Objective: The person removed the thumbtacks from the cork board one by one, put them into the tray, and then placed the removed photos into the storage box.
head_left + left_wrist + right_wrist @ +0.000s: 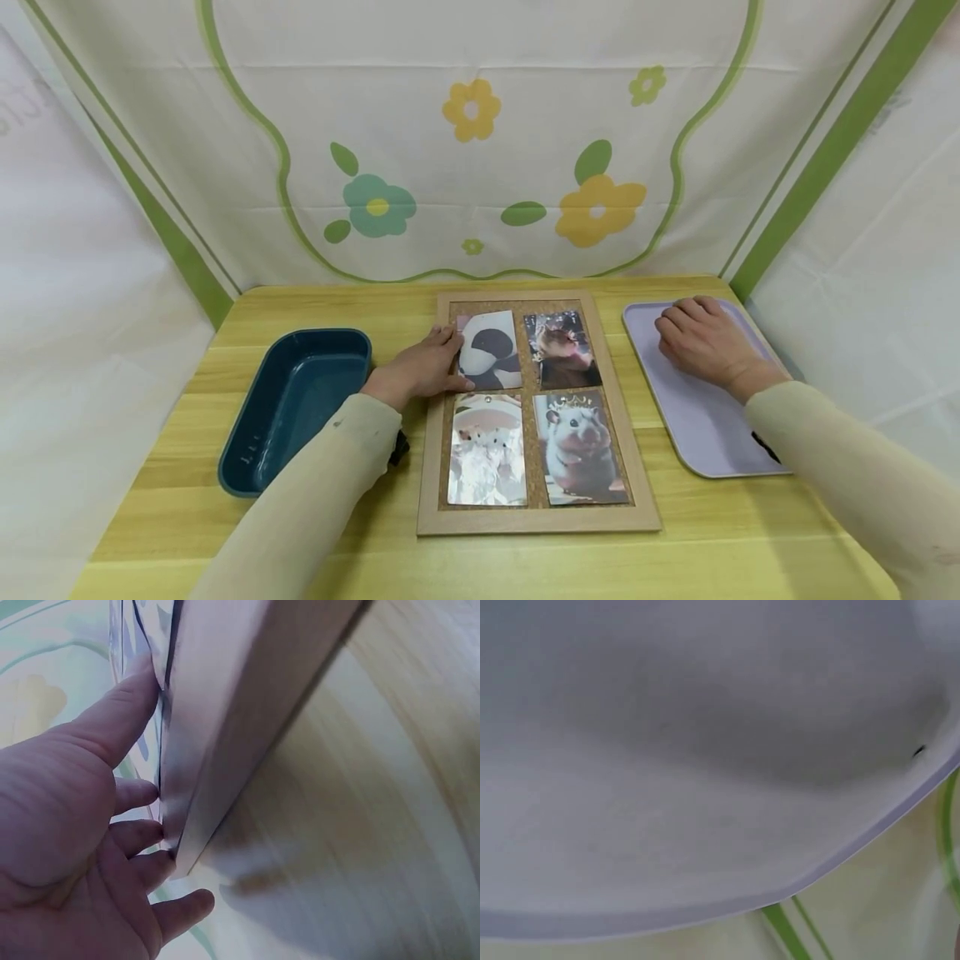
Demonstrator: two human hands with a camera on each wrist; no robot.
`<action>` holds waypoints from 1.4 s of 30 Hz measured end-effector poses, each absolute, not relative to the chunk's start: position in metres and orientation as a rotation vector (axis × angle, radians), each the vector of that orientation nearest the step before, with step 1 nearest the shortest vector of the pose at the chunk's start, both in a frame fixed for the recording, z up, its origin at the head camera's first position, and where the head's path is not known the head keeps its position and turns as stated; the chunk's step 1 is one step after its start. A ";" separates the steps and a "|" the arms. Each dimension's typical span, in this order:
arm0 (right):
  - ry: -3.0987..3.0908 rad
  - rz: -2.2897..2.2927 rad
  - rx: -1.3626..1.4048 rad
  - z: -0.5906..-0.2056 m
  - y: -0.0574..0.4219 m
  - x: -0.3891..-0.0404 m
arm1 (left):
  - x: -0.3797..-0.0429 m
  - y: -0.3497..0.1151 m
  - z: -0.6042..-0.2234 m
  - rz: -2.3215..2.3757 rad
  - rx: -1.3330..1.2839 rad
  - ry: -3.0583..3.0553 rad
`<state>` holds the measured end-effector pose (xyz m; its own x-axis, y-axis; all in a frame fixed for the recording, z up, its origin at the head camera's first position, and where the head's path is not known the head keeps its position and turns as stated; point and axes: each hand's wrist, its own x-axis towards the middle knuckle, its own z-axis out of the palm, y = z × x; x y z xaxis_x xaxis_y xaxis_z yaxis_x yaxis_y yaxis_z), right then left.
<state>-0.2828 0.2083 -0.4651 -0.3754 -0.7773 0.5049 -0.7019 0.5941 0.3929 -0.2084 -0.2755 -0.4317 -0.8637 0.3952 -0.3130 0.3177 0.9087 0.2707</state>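
Far left: dark teal bin (318,379), on yellow wood-grain table (525,567). Next, left hand (427,365): touches left edge of panda photo (492,346), thumb near lower corner, fingers higher up. In left wrist view, shows thumb tip at photo's edge, other fingers loosely spread along the wooden side of cork board (540,522), not curled round anything. Mid-table, board: lies between bin and tray, carries four photos, two by two. Upper left: panda photo. Below it: glossy photo of small white animals (487,458), small round pin head (488,400) at top edge. Upper right: darker animal photo (561,350). Lower right: white hamster photo (581,450). Then right hand (705,342): fingers bent, over upper part of lavender tray (705,433); fingertips hidden, can't tell contact or grip. In right wrist view: tray surface, small dark speck (919,751) near rim. Behind: flowered backdrop (472,200).
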 end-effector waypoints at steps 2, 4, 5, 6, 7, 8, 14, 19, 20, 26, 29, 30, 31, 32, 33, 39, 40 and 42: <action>-2.166 -0.127 1.141 -0.463 0.199 -0.281 | -0.209 -0.274 -0.431 0.288 0.518 2.719; -2.163 -0.111 1.125 -0.461 0.189 -0.279 | -0.210 -0.273 -0.431 0.279 0.510 2.724; -2.162 -0.107 1.119 -0.460 0.183 -0.277 | -0.210 -0.273 -0.430 0.278 0.504 2.725; -2.161 -0.100 1.113 -0.460 0.178 -0.276 | -0.210 -0.273 -0.430 0.278 0.503 2.726; -2.160 -0.094 1.107 -0.459 0.173 -0.275 | -0.210 -0.272 -0.430 0.282 0.501 2.726; -2.154 -0.084 1.102 -0.459 0.168 -0.274 | -0.210 -0.272 -0.430 0.284 0.501 2.726; -2.114 -0.002 1.083 -0.456 0.133 -0.268 | -0.210 -0.271 -0.430 0.264 0.516 2.765; -2.122 0.042 1.060 -0.453 0.105 -0.261 | -0.211 -0.269 -0.434 0.182 0.513 2.837; -2.139 0.046 1.052 -0.452 0.099 -0.259 | -0.211 -0.269 -0.434 0.167 0.510 2.852; -2.270 0.041 1.024 -0.450 0.070 -0.248 | -0.211 -0.267 -0.437 0.139 0.493 2.926; -2.312 0.025 1.016 -0.450 0.055 -0.242 | -0.213 -0.266 -0.439 0.133 0.482 2.961; -2.326 0.025 1.015 -0.451 0.051 -0.240 | -0.214 -0.265 -0.441 0.129 0.482 2.975; -2.347 0.022 1.014 -0.451 0.046 -0.238 | -0.215 -0.264 -0.442 0.122 0.486 2.991; -2.367 0.015 1.012 -0.451 0.042 -0.237 | -0.216 -0.264 -0.444 0.111 0.495 3.008; -2.390 0.010 1.012 -0.451 0.038 -0.235 | -0.217 -0.263 -0.446 0.095 0.510 3.029; -2.542 -0.008 1.022 -0.453 0.017 -0.226 | -0.224 -0.260 -0.453 0.004 0.609 3.170; -2.568 -0.006 1.024 -0.453 0.013 -0.225 | -0.225 -0.260 -0.453 -0.003 0.621 3.195; -2.623 -0.008 1.024 -0.453 0.007 -0.222 | -0.227 -0.259 -0.453 -0.020 0.650 3.240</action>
